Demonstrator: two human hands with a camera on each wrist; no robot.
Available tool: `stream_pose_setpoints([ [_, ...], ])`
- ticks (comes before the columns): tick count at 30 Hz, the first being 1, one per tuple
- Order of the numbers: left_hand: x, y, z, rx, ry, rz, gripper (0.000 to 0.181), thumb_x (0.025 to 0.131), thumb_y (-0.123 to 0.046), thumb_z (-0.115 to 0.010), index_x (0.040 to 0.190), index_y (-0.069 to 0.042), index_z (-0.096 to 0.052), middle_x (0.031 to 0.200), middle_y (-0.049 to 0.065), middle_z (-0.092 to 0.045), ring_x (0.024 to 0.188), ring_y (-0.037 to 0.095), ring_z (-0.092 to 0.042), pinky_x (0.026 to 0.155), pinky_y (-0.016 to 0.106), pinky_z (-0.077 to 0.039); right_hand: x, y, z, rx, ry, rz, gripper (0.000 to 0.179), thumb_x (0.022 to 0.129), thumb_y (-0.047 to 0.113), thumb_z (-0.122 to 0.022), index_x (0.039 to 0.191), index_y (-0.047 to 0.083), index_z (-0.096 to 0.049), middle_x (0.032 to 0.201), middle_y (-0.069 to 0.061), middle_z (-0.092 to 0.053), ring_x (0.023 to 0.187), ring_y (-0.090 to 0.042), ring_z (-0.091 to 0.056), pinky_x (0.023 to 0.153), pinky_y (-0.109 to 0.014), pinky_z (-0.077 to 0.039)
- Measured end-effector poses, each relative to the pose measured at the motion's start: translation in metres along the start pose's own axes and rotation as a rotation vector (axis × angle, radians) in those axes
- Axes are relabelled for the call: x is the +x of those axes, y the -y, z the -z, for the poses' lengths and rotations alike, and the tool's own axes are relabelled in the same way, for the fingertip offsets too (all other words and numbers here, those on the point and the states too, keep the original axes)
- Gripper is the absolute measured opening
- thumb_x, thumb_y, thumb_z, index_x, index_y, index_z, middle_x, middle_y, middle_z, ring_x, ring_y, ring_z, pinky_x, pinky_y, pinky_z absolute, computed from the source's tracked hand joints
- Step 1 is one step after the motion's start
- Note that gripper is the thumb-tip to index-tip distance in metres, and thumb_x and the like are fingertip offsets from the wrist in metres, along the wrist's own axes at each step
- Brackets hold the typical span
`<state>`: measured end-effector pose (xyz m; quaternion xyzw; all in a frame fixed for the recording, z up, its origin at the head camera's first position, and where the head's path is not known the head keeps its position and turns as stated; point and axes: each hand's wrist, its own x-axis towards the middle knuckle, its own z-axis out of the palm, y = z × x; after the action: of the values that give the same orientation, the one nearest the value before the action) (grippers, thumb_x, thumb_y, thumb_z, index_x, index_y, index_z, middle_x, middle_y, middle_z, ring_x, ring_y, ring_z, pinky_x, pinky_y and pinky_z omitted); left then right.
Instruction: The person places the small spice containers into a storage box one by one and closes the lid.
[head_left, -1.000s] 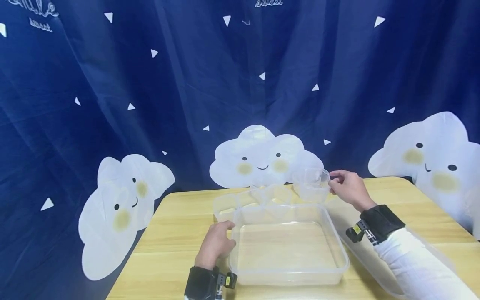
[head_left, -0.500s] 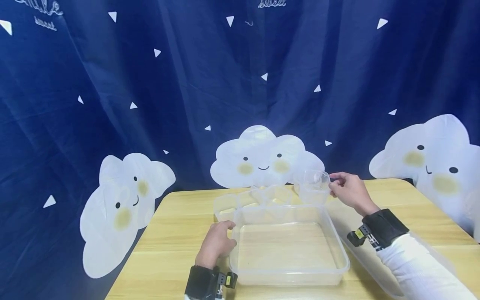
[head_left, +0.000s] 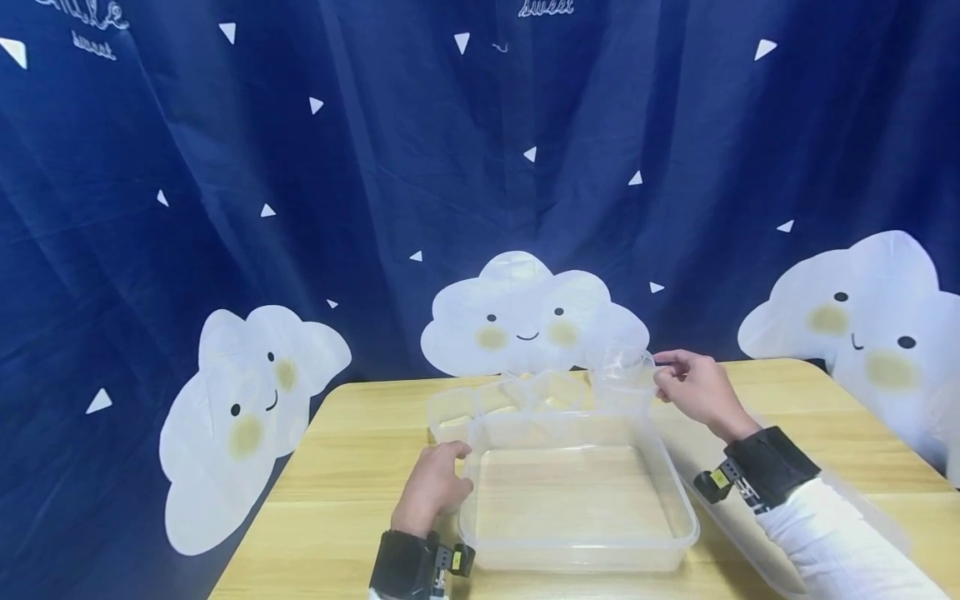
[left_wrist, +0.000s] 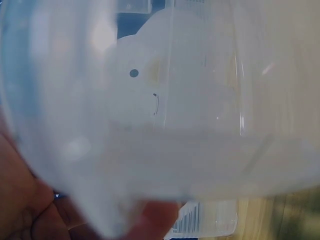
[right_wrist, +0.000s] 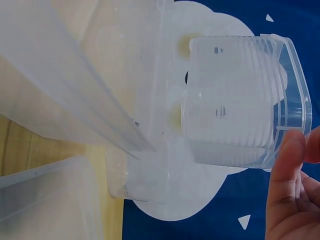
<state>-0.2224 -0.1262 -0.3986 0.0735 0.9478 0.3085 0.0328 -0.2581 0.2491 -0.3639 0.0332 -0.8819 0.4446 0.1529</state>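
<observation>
A large translucent plastic box [head_left: 581, 554] stands on the table with its top uncovered. My left hand [head_left: 431, 487] rests against the outside of its left wall, fingers loosely bent; the box's wall fills much of the left wrist view. Behind the box's far right corner, my right hand [head_left: 701, 387] pinches the rim of a small clear plastic container [right_wrist: 230, 102] between thumb and fingers. In the right wrist view this container has a ribbed side and a wider rim. Whether its base touches the table is hidden in the head view.
Small clear containers [head_left: 452, 407] form a row along the far side of the large box, close against it. A flat translucent lid [head_left: 750, 533] lies right of the box, partly under my right forearm. A blue cloud-print curtain [head_left: 375, 167] hangs behind the wooden table [head_left: 322, 475].
My right hand has come slightly down and left with the small container, whose rim now sits lower. The left hand and the large box have stayed in place.
</observation>
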Motion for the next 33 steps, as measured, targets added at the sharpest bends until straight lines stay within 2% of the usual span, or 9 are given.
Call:
stream_pose_setpoints([
  [9, 0.0, -0.001, 0.002, -0.006, 0.012, -0.014, 0.044, 0.077, -0.001, -0.069, 0.12, 0.002, -0.063, 0.121, 0.024, -0.06, 0.096, 0.033, -0.057, 0.071, 0.044, -0.052, -0.006, -0.001, -0.004, -0.025, -0.006, 0.039, 0.035, 0.087, 0.001, -0.054, 0.12, -0.008, -0.059, 0.073, -0.007, -0.062, 0.063, -0.017, -0.061, 0.048, -0.025, -0.042],
  [14, -0.001, -0.001, 0.002, -0.004, 0.01, -0.011, 0.043, 0.076, -0.001, -0.069, 0.119, 0.001, -0.063, 0.121, 0.024, -0.06, 0.101, 0.035, -0.056, 0.075, 0.048, -0.052, -0.01, 0.0, -0.005, -0.018, -0.003, 0.042, 0.034, 0.087, 0.002, -0.055, 0.119, -0.008, -0.059, 0.072, -0.006, -0.062, 0.063, -0.017, -0.061, 0.048, -0.025, -0.041],
  [22, -0.001, -0.001, 0.003, 0.003, 0.008, -0.014, 0.044, 0.076, -0.001, -0.069, 0.119, 0.001, -0.063, 0.121, 0.023, -0.06, 0.1, 0.033, -0.056, 0.075, 0.046, -0.051, -0.017, 0.001, -0.008, -0.006, -0.012, 0.04, 0.032, 0.087, 0.003, -0.055, 0.117, -0.006, -0.061, 0.072, -0.005, -0.063, 0.062, -0.015, -0.06, 0.046, -0.026, -0.038],
  [33, -0.001, 0.0, 0.003, 0.003, 0.006, -0.021, 0.043, 0.076, -0.001, -0.069, 0.119, 0.0, -0.063, 0.121, 0.022, -0.06, 0.101, 0.034, -0.055, 0.075, 0.047, -0.051, -0.027, 0.0, -0.01, 0.044, -0.041, 0.029, 0.034, 0.085, 0.001, -0.055, 0.117, -0.007, -0.062, 0.073, -0.007, -0.064, 0.06, -0.012, -0.062, 0.048, -0.025, -0.041],
])
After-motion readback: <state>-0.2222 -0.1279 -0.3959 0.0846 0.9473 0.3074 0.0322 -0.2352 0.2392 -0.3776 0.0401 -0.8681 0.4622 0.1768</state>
